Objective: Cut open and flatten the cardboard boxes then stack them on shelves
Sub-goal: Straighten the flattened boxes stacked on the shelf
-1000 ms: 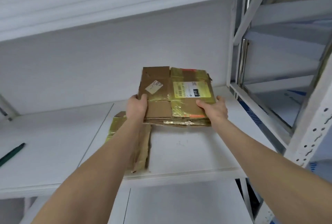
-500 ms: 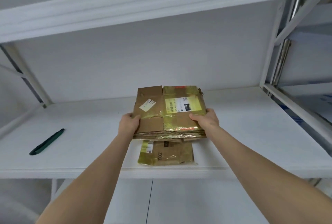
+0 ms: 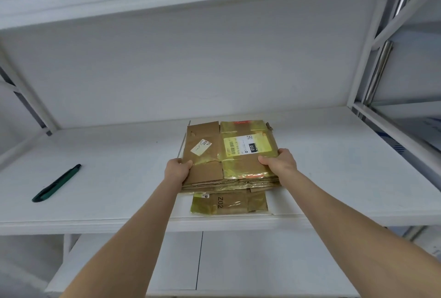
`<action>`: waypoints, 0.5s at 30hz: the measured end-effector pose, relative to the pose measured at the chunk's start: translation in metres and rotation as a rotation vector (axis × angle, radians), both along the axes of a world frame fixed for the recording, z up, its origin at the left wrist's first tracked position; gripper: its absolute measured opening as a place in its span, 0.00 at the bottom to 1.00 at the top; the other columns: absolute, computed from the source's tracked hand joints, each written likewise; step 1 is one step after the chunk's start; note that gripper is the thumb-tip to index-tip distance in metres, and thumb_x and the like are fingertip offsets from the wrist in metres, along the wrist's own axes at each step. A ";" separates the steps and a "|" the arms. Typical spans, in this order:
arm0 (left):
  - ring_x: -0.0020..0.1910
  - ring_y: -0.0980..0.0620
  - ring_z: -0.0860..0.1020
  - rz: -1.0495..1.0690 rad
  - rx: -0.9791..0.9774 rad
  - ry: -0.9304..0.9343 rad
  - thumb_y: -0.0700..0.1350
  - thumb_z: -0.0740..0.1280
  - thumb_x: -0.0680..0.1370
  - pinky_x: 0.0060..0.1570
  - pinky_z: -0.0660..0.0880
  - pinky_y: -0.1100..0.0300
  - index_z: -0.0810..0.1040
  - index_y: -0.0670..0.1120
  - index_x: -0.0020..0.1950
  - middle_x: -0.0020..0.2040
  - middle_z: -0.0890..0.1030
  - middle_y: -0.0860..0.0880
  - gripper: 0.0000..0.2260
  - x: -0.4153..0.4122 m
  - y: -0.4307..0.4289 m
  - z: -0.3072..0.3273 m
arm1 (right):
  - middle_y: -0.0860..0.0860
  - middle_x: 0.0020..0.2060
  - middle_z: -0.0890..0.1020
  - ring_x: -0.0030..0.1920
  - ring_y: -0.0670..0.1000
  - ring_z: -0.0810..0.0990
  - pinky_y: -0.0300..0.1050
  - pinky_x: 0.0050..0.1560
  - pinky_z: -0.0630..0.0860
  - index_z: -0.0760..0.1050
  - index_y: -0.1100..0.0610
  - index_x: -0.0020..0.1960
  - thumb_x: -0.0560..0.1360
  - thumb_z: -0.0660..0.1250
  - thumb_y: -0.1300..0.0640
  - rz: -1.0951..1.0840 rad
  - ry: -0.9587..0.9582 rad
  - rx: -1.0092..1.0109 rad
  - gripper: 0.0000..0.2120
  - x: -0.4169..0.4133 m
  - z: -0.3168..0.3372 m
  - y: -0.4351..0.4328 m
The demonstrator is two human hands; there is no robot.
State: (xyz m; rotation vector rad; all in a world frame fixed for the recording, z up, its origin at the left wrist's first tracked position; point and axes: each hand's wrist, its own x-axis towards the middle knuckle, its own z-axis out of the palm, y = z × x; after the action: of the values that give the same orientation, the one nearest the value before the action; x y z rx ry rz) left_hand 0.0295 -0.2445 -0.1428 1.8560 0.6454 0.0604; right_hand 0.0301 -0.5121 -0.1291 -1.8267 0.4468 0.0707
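Stack of flattened cardboard boxes (image 3: 230,154), brown with yellowish tape and two labels, on the middle of the white shelf (image 3: 119,178); the left hand (image 3: 177,170) grips the stack's left edge and the right hand (image 3: 279,162) its right edge, thumbs on top and fingers curled underneath. One further flattened box (image 3: 229,203), marked Z02, lies under the stack and juts out from beneath the stack's near edge, towards the shelf's front lip. Dark green pen-shaped tool (image 3: 56,184), flat on the same shelf, well apart to the left of the stack.
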 end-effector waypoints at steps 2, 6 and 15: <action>0.59 0.40 0.77 0.014 0.007 -0.028 0.45 0.67 0.79 0.62 0.74 0.45 0.69 0.40 0.72 0.63 0.78 0.41 0.23 0.003 -0.002 0.002 | 0.55 0.63 0.77 0.60 0.56 0.77 0.48 0.57 0.74 0.64 0.58 0.71 0.73 0.74 0.55 -0.013 -0.024 0.000 0.32 0.001 0.003 -0.001; 0.57 0.40 0.78 0.021 0.023 -0.031 0.44 0.68 0.77 0.61 0.75 0.45 0.71 0.40 0.70 0.61 0.79 0.41 0.22 0.008 -0.004 0.009 | 0.55 0.63 0.76 0.60 0.56 0.76 0.47 0.55 0.73 0.64 0.58 0.72 0.73 0.74 0.56 0.001 -0.026 -0.003 0.31 0.003 0.009 -0.005; 0.58 0.42 0.78 -0.035 0.192 -0.206 0.47 0.66 0.78 0.60 0.75 0.46 0.69 0.45 0.72 0.64 0.77 0.44 0.23 0.015 -0.065 0.050 | 0.53 0.63 0.77 0.61 0.55 0.76 0.49 0.60 0.73 0.64 0.55 0.73 0.74 0.72 0.56 -0.099 -0.133 0.010 0.30 -0.002 0.023 -0.053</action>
State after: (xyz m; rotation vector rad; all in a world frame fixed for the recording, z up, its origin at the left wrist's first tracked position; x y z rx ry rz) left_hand 0.0446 -0.3093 -0.0932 2.0121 0.4768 0.2951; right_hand 0.0283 -0.5648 -0.1056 -1.7840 0.4411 -0.1160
